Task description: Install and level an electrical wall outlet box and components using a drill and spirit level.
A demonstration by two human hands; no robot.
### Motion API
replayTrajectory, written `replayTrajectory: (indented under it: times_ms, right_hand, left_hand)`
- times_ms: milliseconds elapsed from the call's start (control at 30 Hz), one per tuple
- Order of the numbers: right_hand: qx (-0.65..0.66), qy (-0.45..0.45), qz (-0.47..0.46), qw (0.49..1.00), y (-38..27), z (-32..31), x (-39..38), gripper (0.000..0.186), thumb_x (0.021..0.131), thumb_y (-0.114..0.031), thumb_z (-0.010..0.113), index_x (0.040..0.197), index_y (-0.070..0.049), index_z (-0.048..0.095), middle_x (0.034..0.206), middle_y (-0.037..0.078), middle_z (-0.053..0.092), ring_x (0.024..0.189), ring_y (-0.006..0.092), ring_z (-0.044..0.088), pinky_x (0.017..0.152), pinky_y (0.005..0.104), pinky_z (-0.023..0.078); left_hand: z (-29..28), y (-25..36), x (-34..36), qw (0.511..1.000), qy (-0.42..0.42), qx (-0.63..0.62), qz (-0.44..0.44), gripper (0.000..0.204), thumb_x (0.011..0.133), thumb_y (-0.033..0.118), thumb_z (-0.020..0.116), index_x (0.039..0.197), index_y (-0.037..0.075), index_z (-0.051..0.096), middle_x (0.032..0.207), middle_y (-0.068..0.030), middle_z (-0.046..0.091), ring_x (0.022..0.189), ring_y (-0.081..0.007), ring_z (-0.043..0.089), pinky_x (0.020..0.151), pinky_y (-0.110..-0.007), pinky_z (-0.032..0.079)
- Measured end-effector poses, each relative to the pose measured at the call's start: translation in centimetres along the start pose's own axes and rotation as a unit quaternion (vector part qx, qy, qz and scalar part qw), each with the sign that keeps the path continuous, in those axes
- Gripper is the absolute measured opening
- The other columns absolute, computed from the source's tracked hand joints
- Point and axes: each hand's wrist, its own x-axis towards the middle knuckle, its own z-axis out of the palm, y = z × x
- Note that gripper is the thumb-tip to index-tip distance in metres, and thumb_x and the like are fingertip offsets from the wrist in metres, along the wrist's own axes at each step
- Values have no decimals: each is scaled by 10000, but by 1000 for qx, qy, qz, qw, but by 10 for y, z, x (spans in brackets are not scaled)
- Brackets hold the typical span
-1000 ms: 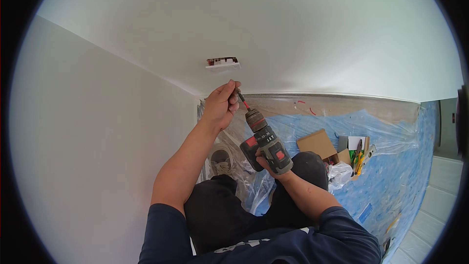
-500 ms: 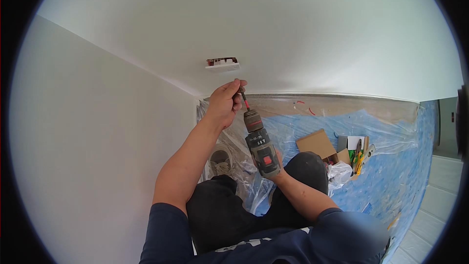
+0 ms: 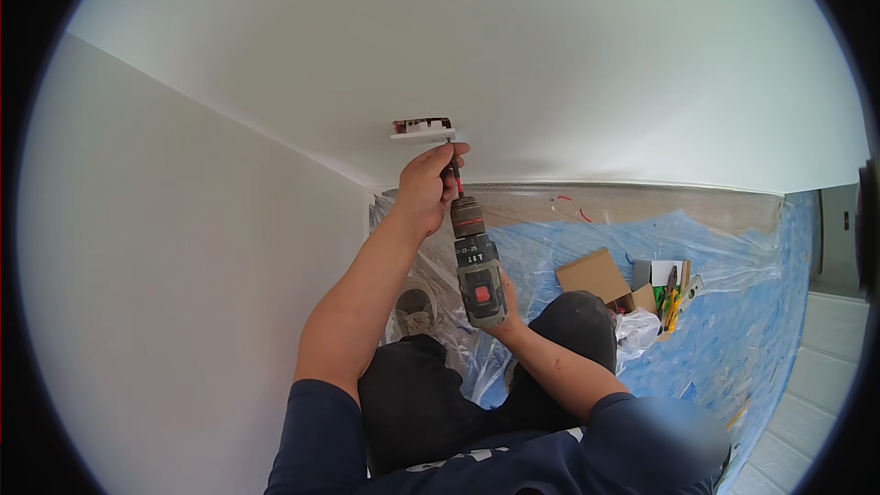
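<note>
At twelve o'clock from the drill (image 3: 479,280), the white plate (image 3: 420,137) stands off the wall (image 3: 550,55); the right hand (image 3: 508,309) clamps the drill, the left hand (image 3: 428,188) pinches its bit (image 3: 456,168), best aligned squarely.

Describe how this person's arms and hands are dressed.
The left hand and right hand wear no gloves. The left forearm and right forearm are uncovered, with no watch visible. Dark navy short sleeves cover the upper arms: the left sleeve looks plain; the right sleeve is partly blurred.
</note>
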Motion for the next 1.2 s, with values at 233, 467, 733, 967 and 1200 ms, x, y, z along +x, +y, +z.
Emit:
replayTrajectory:
  times_ms: [233,467,733,967,1200]
  right_hand:
    - [62,10,22,998,6,6,7,443,737,-17,670,1169,-12,573,1081,106,627,906,208,591,834,295,462]
    - [-126,2,-76,989,-12,3,20,471,747,-51,678,1201,-1,560,1106,132,622,958,247,598,860,313,460]
    - [-117,12,-51,992,-4,7,23,524,757,-95,684,1250,9,538,1162,166,605,1037,290,589,901,346,451]
    - [-84,35,-17,996,7,20,21,496,757,-71,677,1228,0,536,1119,159,602,996,283,590,883,336,455]
    - [-106,57,-27,992,-9,36,19,415,749,-56,683,1137,-22,542,1009,124,592,881,260,586,806,322,465]
  left_hand:
    - [-2,0,7,1000,6,14,23,253,930,259,614,973,17,674,813,-15,553,576,-57,390,482,-187,304]
    - [-9,10,2,998,51,40,-12,380,875,458,663,924,85,614,680,11,518,535,-54,390,481,-199,282]
    - [-20,14,10,996,56,60,21,531,840,583,664,998,91,542,628,16,475,493,-50,376,435,-207,257]
    - [-22,10,15,994,53,86,43,546,841,585,664,975,73,528,625,15,463,489,-46,374,422,-203,254]
    - [-21,14,16,995,56,78,33,555,841,578,669,954,54,524,615,16,452,481,-44,362,420,-195,253]
